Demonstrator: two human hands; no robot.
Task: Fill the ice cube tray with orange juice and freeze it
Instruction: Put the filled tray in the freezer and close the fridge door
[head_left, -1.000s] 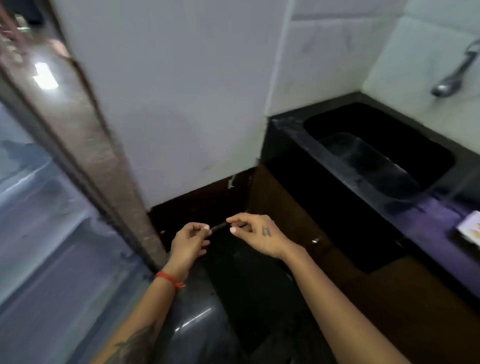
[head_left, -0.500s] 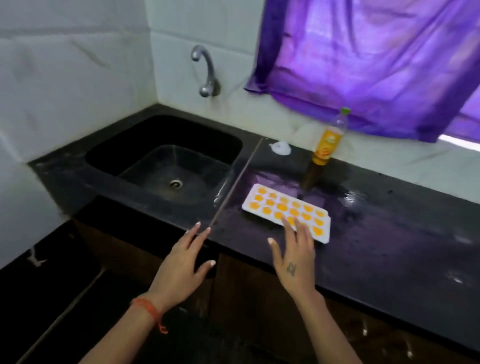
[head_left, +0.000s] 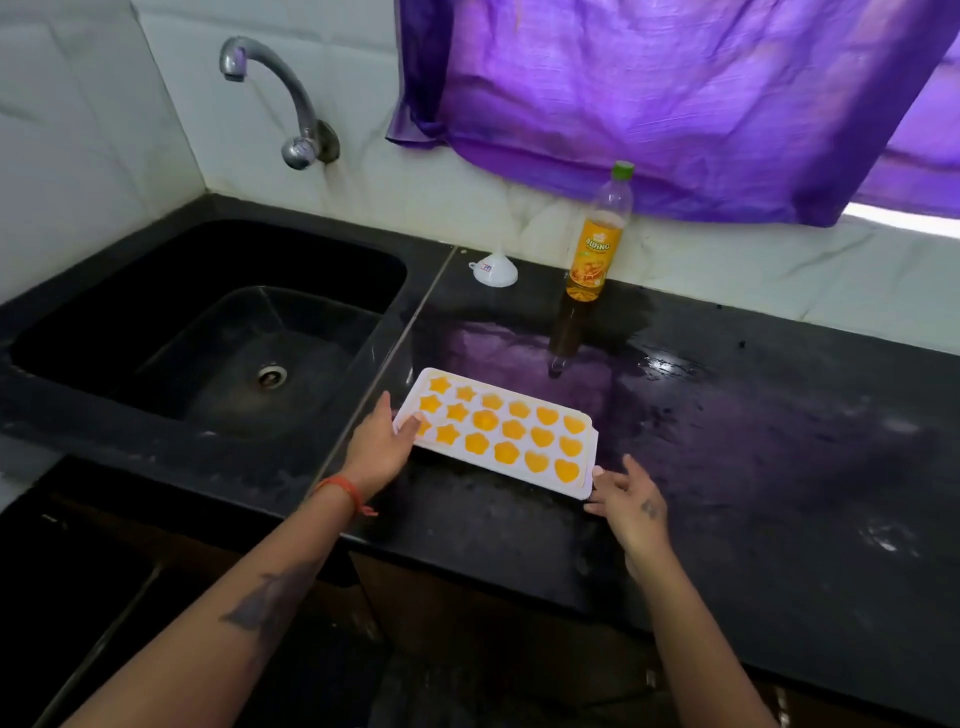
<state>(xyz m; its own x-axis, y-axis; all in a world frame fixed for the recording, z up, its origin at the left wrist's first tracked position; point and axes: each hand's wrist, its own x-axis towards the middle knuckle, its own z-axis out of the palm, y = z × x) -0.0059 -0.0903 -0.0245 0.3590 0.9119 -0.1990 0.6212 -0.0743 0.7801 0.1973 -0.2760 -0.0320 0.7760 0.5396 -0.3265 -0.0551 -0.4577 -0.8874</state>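
The left hand (head_left: 382, 447) is at the left short end of the white ice cube tray (head_left: 496, 431), its thumb laid over the rim by the nearest star-shaped cells and its fingers along the tray's edge, so it grips that end. The right hand (head_left: 626, 499) is at the tray's near right corner, fingers spread and fairly straight, fingertips touching the corner; whether any finger curls under the rim cannot be told. The two hands are well apart, one at each end of the tray. A red thread band (head_left: 343, 491) circles the left wrist, and both forearms carry dark tattoos.

From the head view, the tray lies flat on the black countertop (head_left: 779, 467), near its front edge, just right of the seam that divides counter from sink. Its cells, shaped as stars, flowers and hearts, are filled with orange juice. Farther back, against the white tiled wall (head_left: 104, 130), the orange juice bottle (head_left: 597, 234) with a green cap stands upright, only a low level of liquid showing in it. Just left of the bottle a small white funnel (head_left: 494, 269) rests mouth-down on the counter. The black sink (head_left: 208, 338) takes up the left side, with a metal tap (head_left: 280, 98) on the wall above it. A purple curtain (head_left: 675, 93) hangs over the far right wall.
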